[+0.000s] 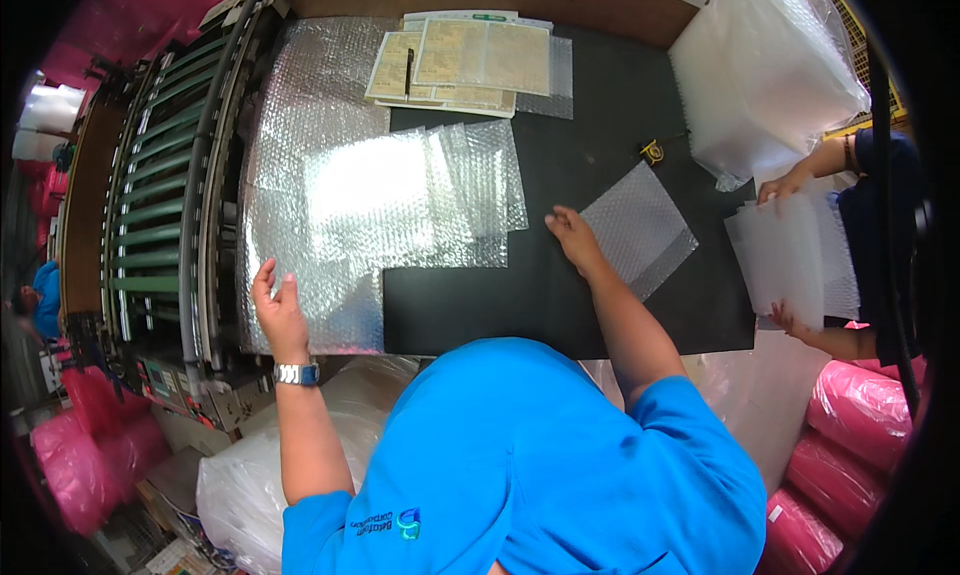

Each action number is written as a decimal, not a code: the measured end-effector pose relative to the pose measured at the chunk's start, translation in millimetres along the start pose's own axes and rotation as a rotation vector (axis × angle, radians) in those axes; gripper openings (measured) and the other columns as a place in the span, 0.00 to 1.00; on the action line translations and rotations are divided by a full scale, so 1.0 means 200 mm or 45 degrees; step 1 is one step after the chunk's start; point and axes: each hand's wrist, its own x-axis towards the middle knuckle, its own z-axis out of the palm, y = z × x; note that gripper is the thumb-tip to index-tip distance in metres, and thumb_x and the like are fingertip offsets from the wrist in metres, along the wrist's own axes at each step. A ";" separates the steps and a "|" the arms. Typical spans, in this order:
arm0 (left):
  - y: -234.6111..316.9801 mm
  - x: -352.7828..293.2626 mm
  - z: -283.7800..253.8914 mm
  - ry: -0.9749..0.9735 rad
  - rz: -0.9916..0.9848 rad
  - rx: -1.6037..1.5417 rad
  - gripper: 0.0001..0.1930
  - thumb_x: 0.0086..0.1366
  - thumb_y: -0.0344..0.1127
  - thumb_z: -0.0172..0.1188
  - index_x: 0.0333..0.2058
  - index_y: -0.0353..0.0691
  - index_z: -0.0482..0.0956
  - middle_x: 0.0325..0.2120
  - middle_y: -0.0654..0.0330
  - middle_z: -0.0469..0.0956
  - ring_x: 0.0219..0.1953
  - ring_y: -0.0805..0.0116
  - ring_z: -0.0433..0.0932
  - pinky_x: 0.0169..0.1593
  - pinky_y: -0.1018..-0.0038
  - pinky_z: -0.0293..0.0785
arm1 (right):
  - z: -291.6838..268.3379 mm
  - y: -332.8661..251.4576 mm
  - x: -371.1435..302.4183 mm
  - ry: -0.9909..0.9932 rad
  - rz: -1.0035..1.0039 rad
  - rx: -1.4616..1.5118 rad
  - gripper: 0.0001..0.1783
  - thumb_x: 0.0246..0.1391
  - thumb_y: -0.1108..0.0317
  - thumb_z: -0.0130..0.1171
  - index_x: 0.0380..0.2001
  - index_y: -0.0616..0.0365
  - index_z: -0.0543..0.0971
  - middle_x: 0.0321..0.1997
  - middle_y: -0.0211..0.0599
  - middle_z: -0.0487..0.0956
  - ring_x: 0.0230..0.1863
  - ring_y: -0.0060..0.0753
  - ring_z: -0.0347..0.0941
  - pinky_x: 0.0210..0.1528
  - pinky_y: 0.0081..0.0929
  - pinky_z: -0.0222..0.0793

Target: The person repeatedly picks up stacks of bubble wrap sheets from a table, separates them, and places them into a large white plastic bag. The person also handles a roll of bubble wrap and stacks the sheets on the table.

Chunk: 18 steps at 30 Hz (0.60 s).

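Just left of one tilted bubble-wrap sheet, the right hand is loosely extended; contact cannot be told. The left hand, fingers parted from thumb, is over one larger bubble-wrap layer. Between and beyond the hands lies one fanned pile, too overlapped to count. Beyond the right hand: one tape measure and, farther left, one pen on layered papers. To its right, a co-worker's two hands hold one sheaf; left of the left hand stands one roller conveyor.
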 end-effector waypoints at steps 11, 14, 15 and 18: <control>-0.53 0.59 0.53 -0.253 -0.386 1.021 0.37 0.46 0.50 0.59 0.52 0.39 0.58 0.50 0.47 0.59 0.53 0.51 0.57 0.51 0.60 0.59 | 0.49 -0.26 0.47 -0.185 0.447 0.511 0.46 0.43 0.45 0.55 0.56 0.65 0.49 0.55 0.53 0.59 0.57 0.45 0.53 0.56 0.37 0.50; -0.58 0.51 0.73 -0.459 -0.034 0.829 0.36 0.42 0.48 0.63 0.50 0.40 0.61 0.46 0.42 0.61 0.49 0.48 0.60 0.52 0.60 0.57 | 0.67 -0.34 0.40 -0.234 0.282 0.787 0.46 0.38 0.63 0.64 0.54 0.65 0.48 0.52 0.51 0.61 0.53 0.42 0.57 0.54 0.37 0.54; -0.50 0.48 0.77 -0.544 -0.034 0.799 0.37 0.42 0.47 0.63 0.51 0.40 0.60 0.47 0.42 0.60 0.49 0.47 0.60 0.52 0.59 0.57 | 0.67 -0.31 0.40 -0.152 0.234 0.716 0.44 0.37 0.66 0.64 0.54 0.64 0.50 0.51 0.50 0.62 0.52 0.42 0.58 0.53 0.37 0.54; -0.41 0.44 0.77 -0.630 -0.013 0.652 0.39 0.42 0.47 0.63 0.52 0.38 0.57 0.49 0.41 0.57 0.51 0.47 0.57 0.53 0.59 0.54 | 0.62 -0.42 0.31 0.041 0.053 0.627 0.39 0.32 0.76 0.63 0.50 0.64 0.55 0.47 0.45 0.66 0.49 0.39 0.62 0.51 0.35 0.57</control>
